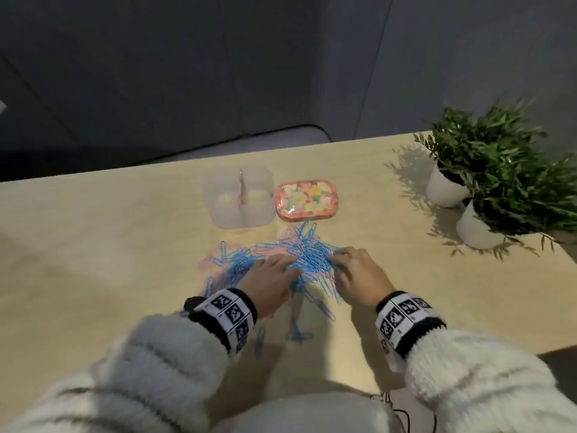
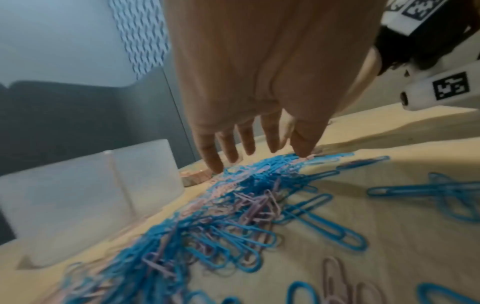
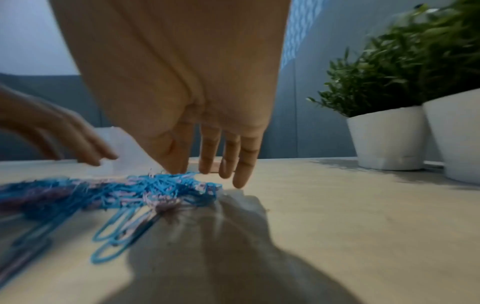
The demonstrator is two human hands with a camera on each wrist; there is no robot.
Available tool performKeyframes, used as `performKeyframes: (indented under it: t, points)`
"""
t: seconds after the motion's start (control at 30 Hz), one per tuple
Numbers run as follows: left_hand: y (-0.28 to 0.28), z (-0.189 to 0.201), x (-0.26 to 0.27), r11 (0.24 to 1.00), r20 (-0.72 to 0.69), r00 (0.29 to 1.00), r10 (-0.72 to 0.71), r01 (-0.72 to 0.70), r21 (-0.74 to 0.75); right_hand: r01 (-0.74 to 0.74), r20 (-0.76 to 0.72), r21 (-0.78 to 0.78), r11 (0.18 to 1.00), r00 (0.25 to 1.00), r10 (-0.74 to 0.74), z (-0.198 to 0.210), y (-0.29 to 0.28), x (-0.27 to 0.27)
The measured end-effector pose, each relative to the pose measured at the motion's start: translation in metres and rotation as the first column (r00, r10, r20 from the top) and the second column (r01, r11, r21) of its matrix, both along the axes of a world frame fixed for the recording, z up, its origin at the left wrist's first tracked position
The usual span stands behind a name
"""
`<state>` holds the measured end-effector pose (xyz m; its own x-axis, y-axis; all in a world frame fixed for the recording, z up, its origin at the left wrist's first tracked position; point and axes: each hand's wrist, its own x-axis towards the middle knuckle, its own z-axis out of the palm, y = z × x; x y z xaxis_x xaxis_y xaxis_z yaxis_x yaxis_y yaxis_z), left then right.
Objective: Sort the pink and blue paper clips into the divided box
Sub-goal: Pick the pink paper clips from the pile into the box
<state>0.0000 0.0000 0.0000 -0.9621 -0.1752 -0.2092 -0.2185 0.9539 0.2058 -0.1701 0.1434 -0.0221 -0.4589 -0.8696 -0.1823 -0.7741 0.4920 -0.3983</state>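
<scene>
**Blue and pink wire, heaped right under my fingers**

Blue clips dominate the paper clip pile, with paler pink ones threaded through and under them. The heap spreads across the desk directly beneath both hands, clips pointing every way, so no single long axis guides a pick. My left hand rests its straight, spread fingers on the heap's left half; my right hand does the same on the right, gripping nothing. The divided box stands just beyond the pile and slightly left, nearer my left hand, I judge. Beside it lies a floral tin; two potted plants stand far right. The box's frosted walls hide its contents, and motion blur smears individual clips.
</scene>
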Motion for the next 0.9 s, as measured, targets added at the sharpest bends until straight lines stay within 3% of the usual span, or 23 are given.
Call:
performKeyframes:
  t: [0.1, 0.2, 0.37, 0.47, 0.67, 0.9]
  points:
    - [0.008, -0.007, -0.01, 0.995, 0.116, 0.99, 0.079, -0.072, -0.066, -0.15, -0.069, 0.051, 0.987, 0.986, 0.153, -0.004, -0.008, 0.001]
    - [0.011, -0.017, -0.002, 0.996, 0.168, 0.982, 0.087, -0.079, -0.051, -0.15, -0.09, 0.077, 0.986, 0.983, 0.157, -0.011, -0.001, -0.005]
    - [0.008, -0.023, 0.021, 0.998, 0.023, 1.0, -0.017, 0.015, 0.06, -0.087, -0.136, 0.019, 0.996, 0.987, 0.089, 0.0, -0.008, -0.017]
    - [-0.006, -0.024, 0.019, 0.994, -0.04, 0.994, 0.101, -0.1, 0.032, -0.176, -0.141, 0.008, 0.984, 0.974, 0.176, 0.007, -0.041, -0.013]
    - [-0.047, -0.026, -0.004, 0.92, 0.015, 0.92, 0.391, -0.391, 0.006, -0.353, -0.109, 0.04, 0.935, 0.929, 0.355, -0.004, -0.099, 0.006]
    - [-0.07, -0.033, -0.021, 0.871, -0.063, 0.87, 0.488, -0.483, 0.088, -0.116, -0.11, -0.007, 0.993, 0.987, 0.114, -0.006, -0.076, -0.003]
